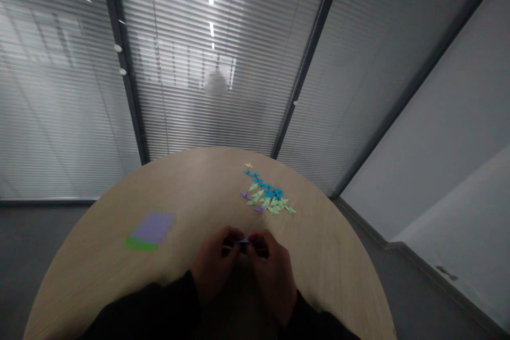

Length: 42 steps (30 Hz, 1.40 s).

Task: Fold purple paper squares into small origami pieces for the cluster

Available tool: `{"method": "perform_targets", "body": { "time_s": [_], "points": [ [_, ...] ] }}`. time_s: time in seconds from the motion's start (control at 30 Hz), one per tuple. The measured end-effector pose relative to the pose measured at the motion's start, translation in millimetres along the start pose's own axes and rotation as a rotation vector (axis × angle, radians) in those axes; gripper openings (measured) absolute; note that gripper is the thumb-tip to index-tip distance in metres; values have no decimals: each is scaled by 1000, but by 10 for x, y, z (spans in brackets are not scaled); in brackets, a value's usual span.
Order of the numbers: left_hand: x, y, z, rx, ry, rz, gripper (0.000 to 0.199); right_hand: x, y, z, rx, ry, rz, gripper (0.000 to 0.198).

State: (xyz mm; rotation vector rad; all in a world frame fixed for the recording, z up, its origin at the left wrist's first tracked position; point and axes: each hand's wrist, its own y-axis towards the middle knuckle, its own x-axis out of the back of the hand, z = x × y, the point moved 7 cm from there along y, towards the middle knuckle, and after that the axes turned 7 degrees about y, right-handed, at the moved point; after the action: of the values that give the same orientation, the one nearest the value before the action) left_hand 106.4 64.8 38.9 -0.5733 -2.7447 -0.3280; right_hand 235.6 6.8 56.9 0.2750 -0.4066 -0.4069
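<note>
Between the fingertips of both hands is a small piece of folded purple paper (244,241), mostly covered by the fingers. My left hand (217,260) pinches it from the left side, thumb and fingers closed. From the right, my right hand (273,265) grips it the same way, with the two thumbs close together. Just beyond the hands lies a group of small folded paper shapes: light green ones (274,204), blue ones (273,190), a few purple ones (260,208) and a yellow one (248,165) at the far end.
A round wooden table (191,180) stands in front of me. On its left side lies a stack of purple and green paper (153,227), blurred by pixelation. Glass panels with blinds (215,111) rise behind the table, and a white wall (446,170) is at right.
</note>
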Motion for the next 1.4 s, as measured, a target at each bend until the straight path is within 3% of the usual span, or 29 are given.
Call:
{"method": "perform_targets", "body": {
  "time_s": [0.33,0.63,1.0,1.27,1.4],
  "points": [
    [3,12,-37,18,-45,44,17,21,16,-41,-48,68,-11,10],
    [-23,-15,-21,-3,-78,18,11,11,-51,-42,12,15,-105,28],
    [53,41,64,128,-224,-8,25,-6,-49,8,-20,93,-83,22],
    [-15,45,23,82,-211,106,24,-10,-7,-23,-5,48,-34,19],
    [-22,32,34,59,-124,80,18,6,3,-16,20,-54,-9,20]
  ]
}}
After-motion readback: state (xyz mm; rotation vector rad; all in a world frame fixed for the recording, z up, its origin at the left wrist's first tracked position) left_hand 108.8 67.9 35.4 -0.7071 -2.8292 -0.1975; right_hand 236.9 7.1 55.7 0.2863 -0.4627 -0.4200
